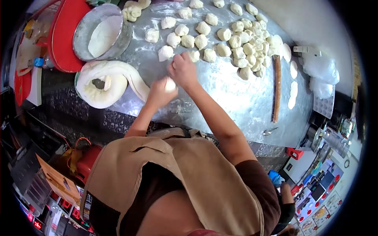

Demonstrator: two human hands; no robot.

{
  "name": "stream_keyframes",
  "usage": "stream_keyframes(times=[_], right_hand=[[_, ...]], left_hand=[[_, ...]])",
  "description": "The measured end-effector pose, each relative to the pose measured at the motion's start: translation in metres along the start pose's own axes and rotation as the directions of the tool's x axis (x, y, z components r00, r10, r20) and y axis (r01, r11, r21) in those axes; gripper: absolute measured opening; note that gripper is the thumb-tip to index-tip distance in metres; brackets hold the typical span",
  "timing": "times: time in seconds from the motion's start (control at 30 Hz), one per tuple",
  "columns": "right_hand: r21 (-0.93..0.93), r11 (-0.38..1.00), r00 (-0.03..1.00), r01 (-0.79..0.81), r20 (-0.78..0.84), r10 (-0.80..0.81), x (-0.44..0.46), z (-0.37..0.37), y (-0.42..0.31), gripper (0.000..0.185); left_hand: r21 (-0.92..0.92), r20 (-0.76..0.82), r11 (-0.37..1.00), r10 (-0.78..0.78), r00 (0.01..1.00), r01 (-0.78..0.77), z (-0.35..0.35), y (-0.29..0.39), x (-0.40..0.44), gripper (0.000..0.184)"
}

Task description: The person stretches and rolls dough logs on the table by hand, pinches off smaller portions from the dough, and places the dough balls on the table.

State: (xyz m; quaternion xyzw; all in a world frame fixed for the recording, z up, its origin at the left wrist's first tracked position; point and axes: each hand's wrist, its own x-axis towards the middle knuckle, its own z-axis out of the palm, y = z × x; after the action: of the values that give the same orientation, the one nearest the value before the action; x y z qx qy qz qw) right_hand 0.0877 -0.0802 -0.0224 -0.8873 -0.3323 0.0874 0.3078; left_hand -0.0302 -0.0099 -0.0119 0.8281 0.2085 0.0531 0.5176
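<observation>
My left hand [159,94] is closed around the end of a thick white dough rope [136,80]. A small stub of dough [170,85] pokes out of that fist. The rest of the rope lies in a fat coil on the left side of the metal table [236,102]. Just above and to the right, my right hand [183,70] is closed with its fingers curled under, so whatever it may hold is hidden. Beyond it sit torn dough lumps, the nearest being one dough lump [165,53] and another [193,56].
A metal bowl of flour [103,33] stands at upper left beside a red basin [67,35]. Many dough pieces [248,49] are heaped at upper right. A wooden rolling pin [277,88], flattened dough rounds [293,94] and a spoon [270,131] lie on the right.
</observation>
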Motion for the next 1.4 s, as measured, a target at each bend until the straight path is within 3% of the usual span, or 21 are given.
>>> stream_keyframes(times=[0.13, 0.17, 0.23, 0.27, 0.3, 0.33, 0.37, 0.43, 0.5, 0.57, 0.63, 0.83, 1.03, 1.1, 1.13, 1.17, 1.23, 1.27, 1.33, 1.37, 1.4], right_hand=[[-0.003, 0.998, 0.986, 0.067, 0.151, -0.066, -0.003, -0.004, 0.018, 0.052], [-0.002, 0.998, 0.988, 0.06, 0.146, -0.059, -0.013, -0.021, 0.014, 0.052], [0.001, 0.99, 0.918, 0.141, 0.374, -0.131, -0.027, -0.051, 0.016, 0.06], [0.272, 0.96, 0.907, 0.068, 0.384, -0.173, -0.038, -0.053, 0.015, 0.058], [0.265, 0.962, 0.911, 0.063, 0.378, -0.164, -0.041, -0.057, 0.013, 0.058], [0.488, 0.863, 0.917, -0.135, 0.392, -0.078, -0.043, -0.063, 0.011, 0.054], [0.668, 0.676, 0.905, -0.311, 0.425, -0.003, -0.043, -0.069, 0.01, 0.049], [0.612, 0.704, 0.91, -0.359, 0.397, 0.119, -0.046, -0.088, 0.01, 0.038], [0.728, 0.538, 0.897, -0.426, 0.417, 0.145, -0.052, -0.094, 0.014, 0.038], [0.612, 0.697, 0.916, -0.374, 0.362, 0.174, -0.06, -0.108, 0.009, 0.037], [0.297, 0.955, 0.999, -0.024, -0.026, 0.034, -0.061, -0.122, -0.008, 0.031], [0.144, 0.979, 0.938, 0.141, -0.336, -0.086, -0.063, -0.075, 0.003, 0.021], [0.006, 0.961, 0.927, -0.277, -0.263, 0.268, -0.033, -0.045, 0.083, 0.025], [-0.144, 0.974, 0.947, -0.177, -0.295, 0.128, -0.041, -0.07, 0.06, 0.029], [-0.304, 0.947, 0.948, -0.102, -0.318, 0.0, -0.05, -0.082, 0.044, 0.033], [-0.307, 0.947, 0.946, -0.097, -0.324, -0.008, -0.057, -0.079, 0.036, 0.033], [0.345, 0.928, 0.99, 0.137, -0.059, -0.125, -0.073, -0.069, 0.021, 0.046], [0.338, 0.931, 0.991, 0.136, -0.059, -0.124, -0.075, -0.069, 0.019, 0.046], [0.801, 0.499, 0.942, -0.331, 0.31, 0.127, -0.07, -0.075, 0.009, 0.042], [0.798, 0.499, 0.94, -0.337, 0.317, 0.128, -0.071, -0.078, 0.007, 0.042], [0.819, 0.446, 0.932, -0.361, 0.318, 0.171, -0.072, -0.083, 0.008, 0.04]], left_hand=[[-0.436, 0.099, 0.866, -0.225, 0.969, 0.245, -0.017, 0.027, -0.011, 0.013], [-0.512, 0.036, 0.853, -0.094, 0.995, 0.1, -0.017, 0.015, -0.008, 0.013], [-0.138, -0.135, 0.947, 0.271, 0.953, -0.289, -0.015, 0.014, 0.007, 0.016], [-0.143, -0.132, 0.945, 0.277, 0.952, -0.295, -0.008, 0.017, 0.013, 0.016], [-0.159, -0.068, 0.915, 0.363, 0.929, -0.37, 0.001, 0.025, 0.018, 0.023], [-0.179, -0.008, 0.879, 0.447, 0.894, -0.441, 0.007, 0.032, 0.022, 0.031], [-0.183, -0.006, 0.875, 0.455, 0.891, -0.448, 0.006, 0.036, 0.021, 0.031], [-0.163, 0.152, 0.969, 0.212, 0.966, -0.187, 0.0, 0.046, 0.015, 0.055], [-0.001, 0.21, 0.994, 0.106, 0.972, -0.109, 0.005, 0.044, 0.019, 0.064], [0.152, 0.284, 0.97, 0.14, 0.948, -0.189, 0.015, 0.035, 0.025, 0.054], [0.134, 0.231, 0.963, 0.197, 0.953, -0.232, 0.023, 0.032, 0.028, 0.044], [0.132, 0.168, 0.965, 0.205, 0.964, -0.229, 0.036, 0.05, 0.024, 0.025], [-0.005, 0.172, 0.948, 0.315, 0.933, -0.319, 0.032, 0.066, -0.007, 0.02], [-0.235, 0.159, 0.972, 0.028, 0.987, 0.011, 0.021, 0.061, 0.003, 0.017], [-0.132, 0.077, 0.962, 0.25, 0.965, -0.239, 0.017, 0.053, 0.009, 0.016], [-0.132, 0.071, 0.96, 0.259, 0.963, -0.248, 0.018, 0.05, 0.015, 0.016], [-0.049, 0.066, 0.928, 0.371, 0.926, -0.369, 0.021, 0.048, 0.018, 0.022], [-0.159, 0.161, 0.926, 0.367, 0.916, -0.343, 0.018, 0.047, 0.02, 0.031], [-0.176, 0.17, 0.91, 0.405, 0.899, -0.376, 0.006, 0.057, 0.023, 0.038], [-0.192, 0.187, 0.897, 0.432, 0.882, -0.399, -0.003, 0.062, 0.022, 0.045], [-0.034, 0.311, 0.964, 0.262, 0.913, -0.265, -0.011, 0.064, 0.022, 0.058]])
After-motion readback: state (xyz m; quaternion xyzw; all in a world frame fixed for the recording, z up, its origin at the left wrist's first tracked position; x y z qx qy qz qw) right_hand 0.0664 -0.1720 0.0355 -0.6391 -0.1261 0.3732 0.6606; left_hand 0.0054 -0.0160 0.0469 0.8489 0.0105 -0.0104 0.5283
